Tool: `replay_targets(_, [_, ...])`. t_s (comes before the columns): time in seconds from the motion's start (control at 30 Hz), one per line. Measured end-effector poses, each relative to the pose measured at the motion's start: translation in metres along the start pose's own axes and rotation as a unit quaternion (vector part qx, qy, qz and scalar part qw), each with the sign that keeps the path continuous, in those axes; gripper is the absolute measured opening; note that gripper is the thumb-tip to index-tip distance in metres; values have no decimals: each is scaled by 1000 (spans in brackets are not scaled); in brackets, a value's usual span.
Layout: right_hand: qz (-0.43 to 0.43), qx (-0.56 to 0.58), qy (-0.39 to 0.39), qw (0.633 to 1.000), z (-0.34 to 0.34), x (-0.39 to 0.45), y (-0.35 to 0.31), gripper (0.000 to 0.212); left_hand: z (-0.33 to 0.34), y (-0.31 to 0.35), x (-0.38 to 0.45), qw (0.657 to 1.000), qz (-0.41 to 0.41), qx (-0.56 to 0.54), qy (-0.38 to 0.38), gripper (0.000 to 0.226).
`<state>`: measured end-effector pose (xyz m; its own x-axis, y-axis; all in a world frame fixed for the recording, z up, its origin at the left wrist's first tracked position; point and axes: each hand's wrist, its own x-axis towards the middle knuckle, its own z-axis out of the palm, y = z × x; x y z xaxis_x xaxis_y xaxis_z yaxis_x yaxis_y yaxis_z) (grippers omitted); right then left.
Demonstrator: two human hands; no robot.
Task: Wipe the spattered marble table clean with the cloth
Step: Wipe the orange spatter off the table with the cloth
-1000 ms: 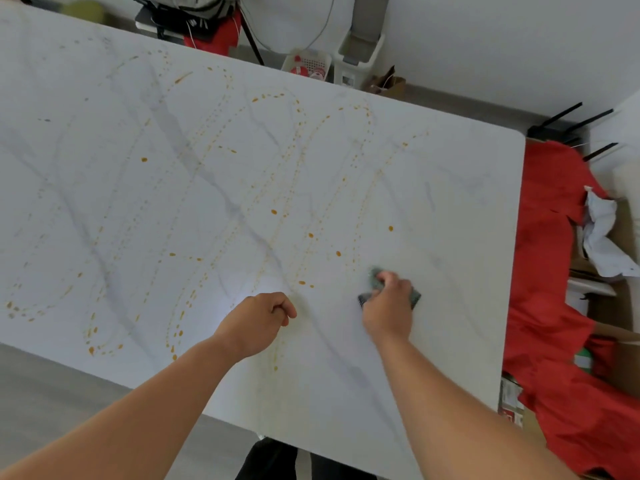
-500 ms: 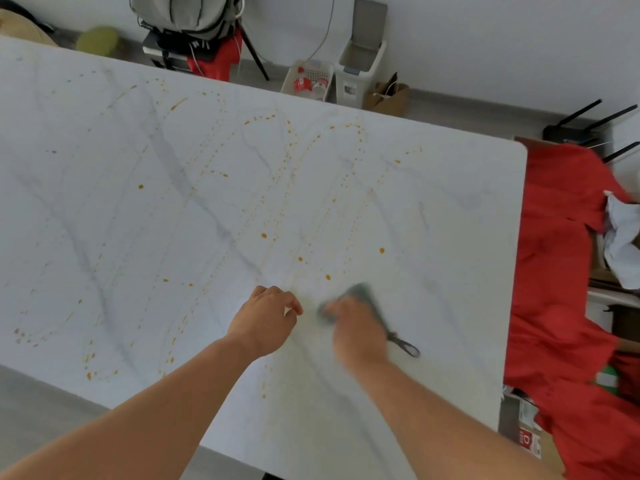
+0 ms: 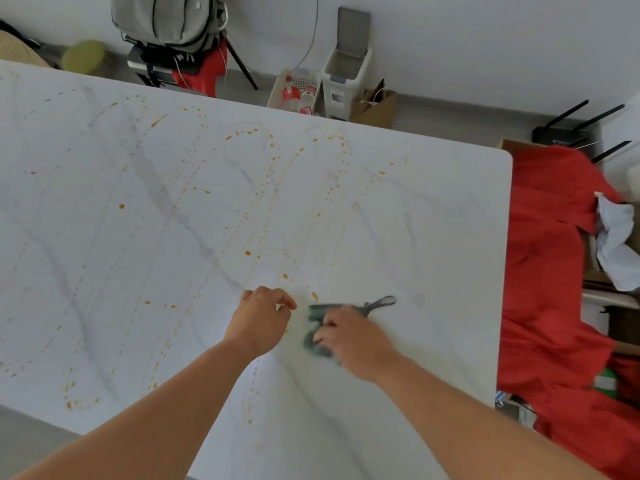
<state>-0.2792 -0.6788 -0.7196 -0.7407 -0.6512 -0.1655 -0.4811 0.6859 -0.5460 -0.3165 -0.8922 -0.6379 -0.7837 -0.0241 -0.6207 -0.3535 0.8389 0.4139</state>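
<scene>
From the head view, your right hand (image 3: 349, 337) presses the grey-green cloth (image 3: 317, 327) onto the marble surface (image 3: 433, 220) near its near edge, fingers curled over it. Your left hand (image 3: 261, 318) rests just left of the cloth, fingers loosely curled and holding nothing, with orange spatter trails (image 3: 263, 188) looping across the far and left parts.

The table (image 3: 433, 209) is white marble with soft grey veins running slantwise, and it is covered with looping dotted trails of orange-brown spatter (image 3: 247, 253). The cloth (image 3: 318, 311) is dull grey-green, with a darker grey loop at one corner. Beside the table lies bright red fabric (image 3: 543, 271) with crumpled white paper (image 3: 616, 244) on it. By the white wall stand a grey backpack (image 3: 166, 19), a pale grey bin (image 3: 346, 64) and a brown paper bag (image 3: 375, 107).
</scene>
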Motion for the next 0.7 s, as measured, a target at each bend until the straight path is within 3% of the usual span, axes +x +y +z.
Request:
replay_targets(0.03, [18, 2, 45, 999, -10, 5, 23, 21, -1, 2, 2, 1000, 0, -9, 7, 26])
replay_targets(0.07, [97, 13, 104, 990, -27, 11, 46, 24, -2, 4, 4, 1000, 0, -20, 13, 27])
replay_targets(0.13, [313, 46, 231, 920, -66, 22, 90, 30, -5, 8, 9, 999, -7, -34, 18, 27])
replay_targets(0.17, [389, 61, 274, 877, -77, 26, 102, 29, -6, 9, 11, 999, -11, -34, 21, 27])
replay_targets(0.2, [419, 62, 291, 858, -80, 32, 96, 23, -7, 11, 13, 999, -16, -32, 25, 27])
replay_targets(0.23, [399, 49, 275, 874, -72, 39, 82, 15, -7, 12, 14, 999, -22, -23, 31, 27])
replay_targets(0.27, [335, 29, 209, 918, -57, 42, 59, 10, -8, 14, 15, 999, -27, -10, 38, 28])
replay_targets(0.3, [225, 22, 107, 968, -39, 37, 34, 12, -8, 15, 15, 999, -31, 0, 44, 28])
replay_targets(0.33, [109, -4, -1, 994, -26, 29, 15, 19, -9, 17, 15, 998, -35, 7, 50, 29])
replay_targets(0.37, [14, -22, -47, 999, -18, 23, 17, 25, -12, 19, 18, 998, -37, 14, 52, 29])
replay_targets(0.4, [-25, -11, -23, 999, -26, 20, 30, 30, -14, 19, 19, 998, -35, 24, 50, 29])
replay_targets(0.43, [1, -16, 36, 999, -37, 21, 58, 31, -15, 19, 20, 998, -31, 38, 51, 31])
replay_targets(0.5, [196, -28, 159, 967, -73, 28, 113, 36, -18, 17, 24, 995, -26, 75, 57, 37])
replay_targets(0.53, [323, -30, 232, 917, -92, 30, 131, 35, -19, 17, 26, 993, -30, 95, 57, 42])
replay_targets(0.57, [455, 13, 286, 843, -101, 31, 142, 32, -19, 17, 28, 991, -37, 114, 59, 49])
replay_targets(0.6, [525, 36, 323, 787, -104, 39, 139, 32, -18, 16, 30, 988, -47, 130, 62, 56])
replay_targets(0.63, [515, 27, 328, 791, -99, 47, 124, 31, -17, 16, 31, 985, -56, 151, 62, 62])
replay_targets(0.67, [452, 23, 300, 840, -84, 52, 100, 27, -17, 17, 34, 981, -61, 173, 59, 68])
replay_targets(0.7, [351, 20, 222, 909, -70, 54, 76, 24, -17, 16, 37, 977, -61, 198, 57, 72])
